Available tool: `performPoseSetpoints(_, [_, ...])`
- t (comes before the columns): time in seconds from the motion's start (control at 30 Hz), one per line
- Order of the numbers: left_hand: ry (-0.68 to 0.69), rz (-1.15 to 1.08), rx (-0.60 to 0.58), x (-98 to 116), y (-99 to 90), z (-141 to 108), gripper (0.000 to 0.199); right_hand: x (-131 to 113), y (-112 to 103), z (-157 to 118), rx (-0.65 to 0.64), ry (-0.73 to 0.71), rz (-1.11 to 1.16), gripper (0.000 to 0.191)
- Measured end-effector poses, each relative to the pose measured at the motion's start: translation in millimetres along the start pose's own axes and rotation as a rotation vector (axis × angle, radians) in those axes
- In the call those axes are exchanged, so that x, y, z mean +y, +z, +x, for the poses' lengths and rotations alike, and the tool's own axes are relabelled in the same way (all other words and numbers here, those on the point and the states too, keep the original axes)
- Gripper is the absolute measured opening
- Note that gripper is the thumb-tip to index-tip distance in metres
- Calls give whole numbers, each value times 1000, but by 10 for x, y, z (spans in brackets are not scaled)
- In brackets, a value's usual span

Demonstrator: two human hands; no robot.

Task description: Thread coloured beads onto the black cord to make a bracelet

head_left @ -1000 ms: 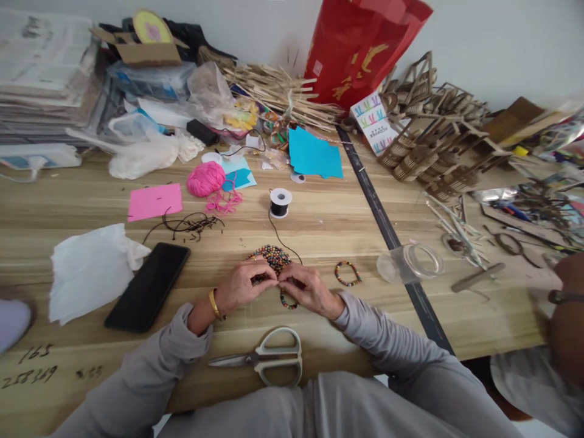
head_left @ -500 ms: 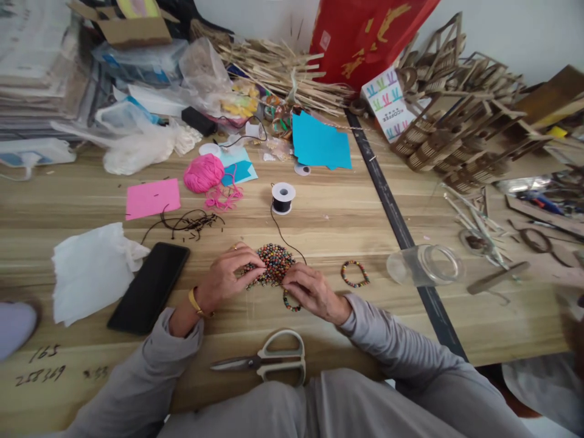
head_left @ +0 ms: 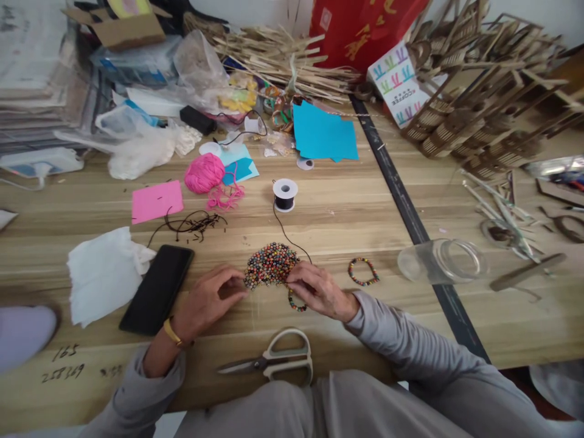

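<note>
A heap of small multicoloured beads (head_left: 270, 265) lies on the wooden table between my hands. My left hand (head_left: 207, 301), a yellow bracelet at its wrist, is at the heap's left edge; thumb and forefinger are a little apart and nothing shows between them. At the right edge, my right hand (head_left: 322, 292) pinches a thin black cord (head_left: 292, 240), which runs back to a white spool (head_left: 285, 193). Below its fingers hangs or lies a short string of beads (head_left: 297, 302), partly hidden by the hand. A beaded bracelet (head_left: 363, 272) rests farther right.
Scissors (head_left: 287, 356) lie near the front edge. To the left are a black phone (head_left: 157, 289) and a white tissue (head_left: 101, 274). Pink yarn (head_left: 205, 173) and blue paper (head_left: 325, 132) sit farther back. A clear plastic jar (head_left: 440, 261) lies on its side at right.
My left hand has drawn back leftward from over the bead heap to its left edge, and its fingers have parted. The right hand still pinches at the heap's right side.
</note>
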State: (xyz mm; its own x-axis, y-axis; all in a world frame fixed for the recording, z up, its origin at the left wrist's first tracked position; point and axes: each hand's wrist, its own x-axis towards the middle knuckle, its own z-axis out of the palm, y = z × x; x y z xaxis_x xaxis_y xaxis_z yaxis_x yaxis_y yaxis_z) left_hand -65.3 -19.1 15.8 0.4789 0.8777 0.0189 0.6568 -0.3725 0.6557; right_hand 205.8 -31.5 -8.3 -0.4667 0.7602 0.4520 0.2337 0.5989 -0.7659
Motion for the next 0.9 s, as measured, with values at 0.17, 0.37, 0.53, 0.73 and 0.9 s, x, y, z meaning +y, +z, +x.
performPoseSetpoints(0.17, [2,47,-97,-49,-20,59,20,4,1,-12,-21,-10,-10,8])
performPoseSetpoints(0.37, [141,63,-213,-61,-54,212,15,5,4,-18,-31,-20,-34,9])
performPoseSetpoints(0.53, [227,146,-255,-6,-17,307,17,18,8,-23,-46,-37,-53,8])
performPoseSetpoints(0.73, [274,162,-263,59,55,368,19,29,5,-29,-58,-49,-65,7])
performPoseSetpoints(0.9, [291,174,-227,119,131,391,17,17,0,-24,-66,-48,-55,7])
